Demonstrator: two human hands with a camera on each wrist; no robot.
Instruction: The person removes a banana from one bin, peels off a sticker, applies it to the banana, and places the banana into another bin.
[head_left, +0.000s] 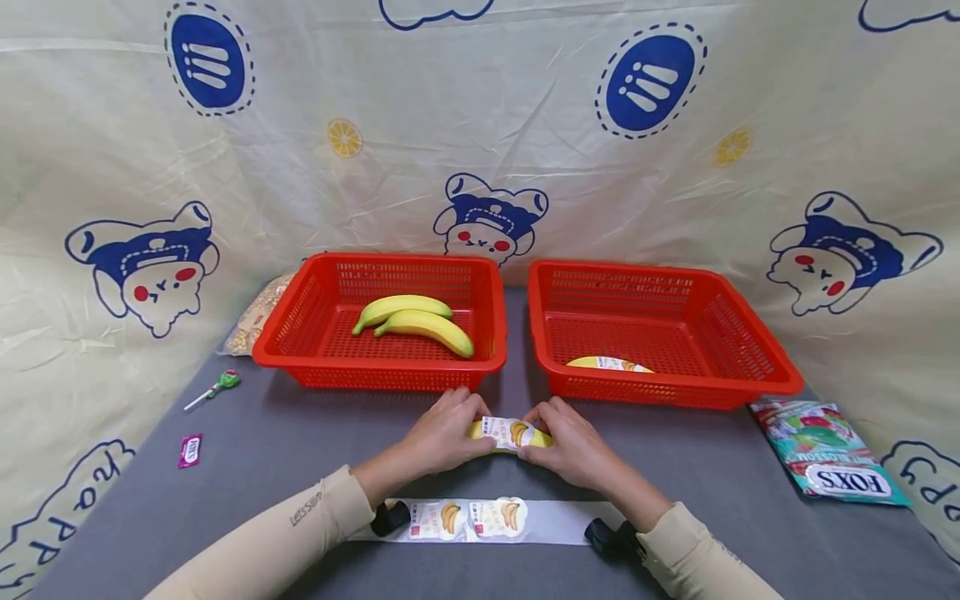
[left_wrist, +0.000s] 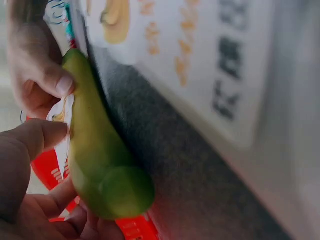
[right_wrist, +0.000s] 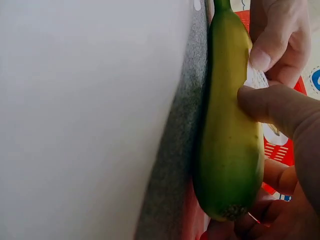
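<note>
both hands, left (head_left: 442,432) and right (head_left: 572,442), pinch the banana (head_left: 510,434) on the mat at 6 o'clock of the baskets (head_left: 378,321); uneven thumb pressure could crease its sticker (head_left: 504,430).

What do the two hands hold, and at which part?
One banana: left hand grips one end, right hand the other, thumbs on its label.

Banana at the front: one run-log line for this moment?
banana on table, sticker on it | left hand grips | right hand grips | sticker strip nearer the person
</note>
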